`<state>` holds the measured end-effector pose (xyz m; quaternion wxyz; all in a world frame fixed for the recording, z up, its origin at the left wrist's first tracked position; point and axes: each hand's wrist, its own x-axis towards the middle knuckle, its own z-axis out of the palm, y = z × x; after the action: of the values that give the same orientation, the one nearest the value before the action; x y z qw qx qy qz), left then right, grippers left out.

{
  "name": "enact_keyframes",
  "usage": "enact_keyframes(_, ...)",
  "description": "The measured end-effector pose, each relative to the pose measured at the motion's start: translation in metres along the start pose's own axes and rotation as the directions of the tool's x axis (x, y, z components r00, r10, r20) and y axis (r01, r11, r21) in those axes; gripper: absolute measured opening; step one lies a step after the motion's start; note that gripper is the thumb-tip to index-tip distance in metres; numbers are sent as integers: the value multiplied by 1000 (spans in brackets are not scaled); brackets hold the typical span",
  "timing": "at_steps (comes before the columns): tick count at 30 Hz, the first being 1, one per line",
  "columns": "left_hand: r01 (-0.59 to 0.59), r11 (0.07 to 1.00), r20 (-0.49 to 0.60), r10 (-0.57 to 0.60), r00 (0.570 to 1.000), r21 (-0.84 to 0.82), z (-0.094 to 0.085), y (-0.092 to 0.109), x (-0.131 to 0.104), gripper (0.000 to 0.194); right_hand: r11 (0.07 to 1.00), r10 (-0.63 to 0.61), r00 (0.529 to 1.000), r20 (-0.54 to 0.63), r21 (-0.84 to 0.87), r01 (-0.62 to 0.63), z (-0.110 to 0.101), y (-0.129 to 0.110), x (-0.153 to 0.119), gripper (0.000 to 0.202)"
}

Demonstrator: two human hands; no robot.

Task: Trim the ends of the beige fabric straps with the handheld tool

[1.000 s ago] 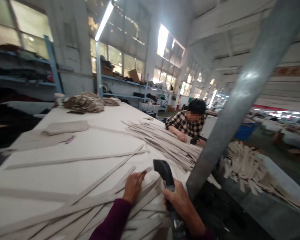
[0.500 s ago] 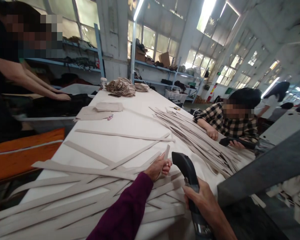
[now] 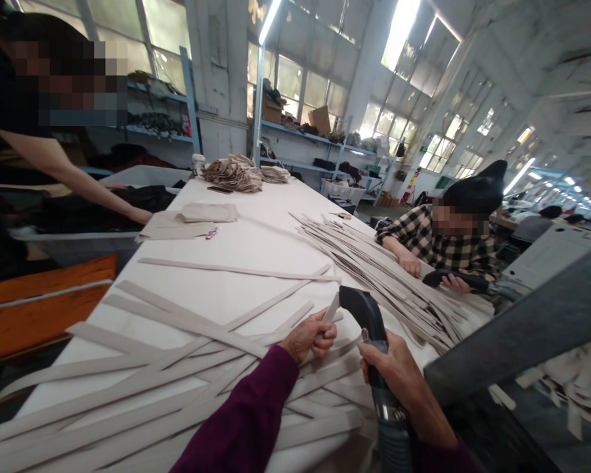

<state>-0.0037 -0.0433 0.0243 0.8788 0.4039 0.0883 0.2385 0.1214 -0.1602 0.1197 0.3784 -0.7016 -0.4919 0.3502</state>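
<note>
My left hand [image 3: 311,338], in a purple sleeve, pinches a beige fabric strip [image 3: 333,307] whose end points up. That end meets the mouth of a black curved vacuum hose handle [image 3: 370,307]. Wrapped around the handle is my right hand [image 3: 391,368], its thumb across the front. A ribbed hose [image 3: 394,443] runs down from the handle toward the bottom edge. Beneath my hands, many long beige strips [image 3: 177,328] lie crossed over one another on the white table [image 3: 261,233].
Across the table, a person in a checked shirt [image 3: 418,226] holds a similar black handle [image 3: 448,278] beside a long bundle of strips [image 3: 364,263]. A grey metal beam [image 3: 517,322] slants at right. Another person [image 3: 44,151] reaches from the left. Stacked fabric pieces [image 3: 231,174] lie at the far end.
The vacuum hose handle's mouth and the strip end in my left hand have come together. The person at left has stretched an arm toward the table edge.
</note>
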Motion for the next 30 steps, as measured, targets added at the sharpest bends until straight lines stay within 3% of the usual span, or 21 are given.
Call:
enact_keyframes(7,16,1000,-50,-15,999,15,-3,0,1,68,1000,7,995,100,22,-9,10,9,-17,9)
enact_keyframes(12,63,994,-36,-60,998,84,-2,-4,0,81,999,-31,999,-11,-10,31,3,-5,-1,10)
enact_keyframes(15,59,993,-78,-51,996,102,-2,-4,2,83,999,-29,999,-26,-27,28,-1,-7,-3,12)
enact_keyframes(19,76,988,-114,-61,992,132,0,-5,2,85,999,33,998,54,-3,-33,0,2,-13,14)
enact_keyframes(24,144,933,-143,-102,985,329,7,-11,0,73,1000,1,998,-61,-7,-2,-6,6,-10,14)
enact_keyframes(26,70,859,-192,34,981,508,5,-14,4,61,999,19,994,-103,-31,-23,-11,8,-7,14)
enact_keyframes(27,13,769,-222,169,960,640,3,-16,8,54,998,36,991,-126,-51,-43,-14,10,-7,14)
enact_keyframes(30,4,391,-236,548,803,921,-3,-27,23,41,986,51,980,-194,-147,-80,-22,20,-6,11)
